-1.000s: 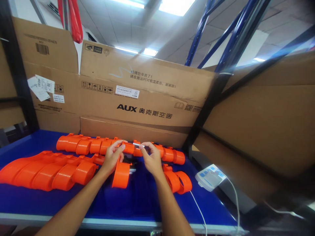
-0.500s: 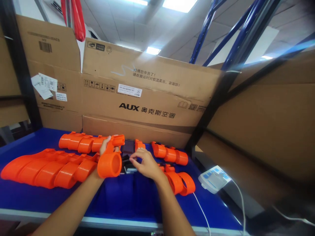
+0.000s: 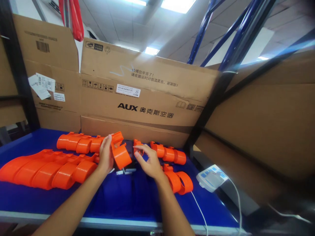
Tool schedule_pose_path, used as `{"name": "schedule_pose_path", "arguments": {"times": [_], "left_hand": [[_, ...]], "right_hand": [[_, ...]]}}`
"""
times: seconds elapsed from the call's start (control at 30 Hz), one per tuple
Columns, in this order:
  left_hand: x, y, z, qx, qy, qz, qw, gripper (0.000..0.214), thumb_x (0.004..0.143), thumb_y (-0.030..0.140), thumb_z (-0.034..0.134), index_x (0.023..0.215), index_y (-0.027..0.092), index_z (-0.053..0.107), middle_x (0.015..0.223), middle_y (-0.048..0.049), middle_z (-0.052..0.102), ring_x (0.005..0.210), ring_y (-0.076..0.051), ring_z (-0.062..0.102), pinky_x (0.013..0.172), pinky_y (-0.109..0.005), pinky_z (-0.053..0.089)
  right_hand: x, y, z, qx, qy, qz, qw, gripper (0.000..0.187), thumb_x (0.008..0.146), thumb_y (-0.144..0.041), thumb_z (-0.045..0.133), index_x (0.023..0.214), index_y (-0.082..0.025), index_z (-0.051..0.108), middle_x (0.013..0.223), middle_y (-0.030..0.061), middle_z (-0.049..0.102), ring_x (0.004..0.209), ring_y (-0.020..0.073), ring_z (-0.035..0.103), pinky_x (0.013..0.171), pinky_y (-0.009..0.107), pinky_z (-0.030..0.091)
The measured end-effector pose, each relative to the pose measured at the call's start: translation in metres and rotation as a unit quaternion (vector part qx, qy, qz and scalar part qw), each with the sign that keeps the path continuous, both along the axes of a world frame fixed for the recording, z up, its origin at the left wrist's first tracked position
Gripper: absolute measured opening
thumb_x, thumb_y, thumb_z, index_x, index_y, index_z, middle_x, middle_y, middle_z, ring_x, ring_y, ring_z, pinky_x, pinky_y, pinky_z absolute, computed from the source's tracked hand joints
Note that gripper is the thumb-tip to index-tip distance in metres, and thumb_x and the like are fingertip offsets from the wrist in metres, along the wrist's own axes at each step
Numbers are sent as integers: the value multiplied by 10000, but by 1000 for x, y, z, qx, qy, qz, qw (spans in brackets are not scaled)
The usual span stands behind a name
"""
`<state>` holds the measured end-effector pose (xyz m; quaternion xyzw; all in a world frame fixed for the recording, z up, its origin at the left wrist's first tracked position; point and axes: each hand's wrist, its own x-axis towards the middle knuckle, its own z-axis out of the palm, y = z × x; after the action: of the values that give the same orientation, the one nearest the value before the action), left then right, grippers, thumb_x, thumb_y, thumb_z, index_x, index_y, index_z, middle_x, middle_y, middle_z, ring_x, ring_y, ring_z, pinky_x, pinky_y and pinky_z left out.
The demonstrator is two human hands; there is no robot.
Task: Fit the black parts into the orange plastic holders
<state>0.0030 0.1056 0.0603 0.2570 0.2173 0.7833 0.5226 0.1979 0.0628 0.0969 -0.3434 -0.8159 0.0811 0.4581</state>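
My left hand (image 3: 105,154) is closed round an orange plastic part with a ring end (image 3: 121,152), held tilted above the blue table (image 3: 133,200). My right hand (image 3: 147,162) is beside it, fingers curled and pinched near a small dark device (image 3: 128,147) by the ring; whether it holds anything I cannot make out. Small pale pieces (image 3: 125,171) lie on the table just under both hands.
Rows of orange ring parts lie at the left (image 3: 46,170), along the back (image 3: 81,144) and at the right (image 3: 178,182). A white device with a cable (image 3: 209,177) sits near the right edge. Cardboard boxes (image 3: 137,98) wall the back and right.
My left hand lifted an orange part off the table and tilted its ring toward the right. My right hand dropped to the table, then rose to the dark device by the ring.
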Motion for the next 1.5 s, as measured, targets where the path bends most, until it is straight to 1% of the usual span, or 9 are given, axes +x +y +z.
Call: {"name": "schedule_pose_path", "arguments": {"times": [0.13,0.23,0.47,0.67,0.93,1.1,1.2,1.33,1.5], "left_hand": [[1,3,0,-19,18,53,998,492,770,547,768,1099,230,584,757,30,654,536,-106,600,462,-194,442],[2,2,-2,-22,56,47,997,549,776,544,767,1194,243,575,852,-17,700,595,-130,649,483,-209,487],[4,1,-8,12,146,-35,989,660,876,612,610,1402,231,495,1155,-164,726,851,-223,710,640,-326,593],[1,2,-11,23,166,-33,985,562,857,603,622,1227,180,608,984,-129,753,764,-193,675,561,-260,535],[2,-1,-8,24,173,-49,983,533,840,616,625,1113,160,653,880,-101,733,723,-184,650,517,-240,495],[4,-4,-6,30,175,-89,980,531,822,618,647,1046,137,679,734,-54,672,602,-146,588,468,-216,440],[5,-5,-6,42,193,-97,976,508,824,605,650,1029,141,688,719,-44,658,578,-135,571,453,-209,421],[6,-6,-7,52,218,-110,968,454,826,562,666,1024,155,705,711,-39,652,563,-132,565,445,-207,412],[8,-8,-8,62,248,-119,959,403,826,501,685,1042,164,734,715,-49,655,571,-140,571,431,-205,397]], "right_hand": [[-7,-7,0,30,-20,32,999,653,819,-428,766,1400,-238,535,1315,107,641,1172,268,617,1004,410,501],[-10,-5,-6,39,-5,-8,999,666,836,-397,740,1436,-228,504,1321,118,647,1104,255,661,950,379,544],[11,23,-16,7,154,-244,957,646,904,-500,621,1410,-116,499,958,114,735,676,199,677,632,309,559],[24,30,-20,-14,10,-389,921,617,960,-467,537,1437,-85,449,1157,217,694,1037,322,676,878,414,513],[18,38,-23,-96,-109,-414,899,463,975,-382,546,1352,-114,515,1097,191,696,1033,296,673,871,359,491],[16,35,-16,-74,-105,-416,900,367,980,-339,510,1225,-80,597,1150,208,657,1079,289,637,935,363,470],[28,12,7,-63,-127,-402,905,268,988,-308,471,1098,-150,658,1070,147,692,998,253,651,869,334,473],[56,-34,39,-133,-241,-425,862,234,910,-414,602,1021,-235,704,958,104,719,912,271,661,726,329,445],[72,-64,39,-176,-424,-331,824,201,730,-327,784,900,-224,755,981,141,707,997,325,625,788,383,456]]}}
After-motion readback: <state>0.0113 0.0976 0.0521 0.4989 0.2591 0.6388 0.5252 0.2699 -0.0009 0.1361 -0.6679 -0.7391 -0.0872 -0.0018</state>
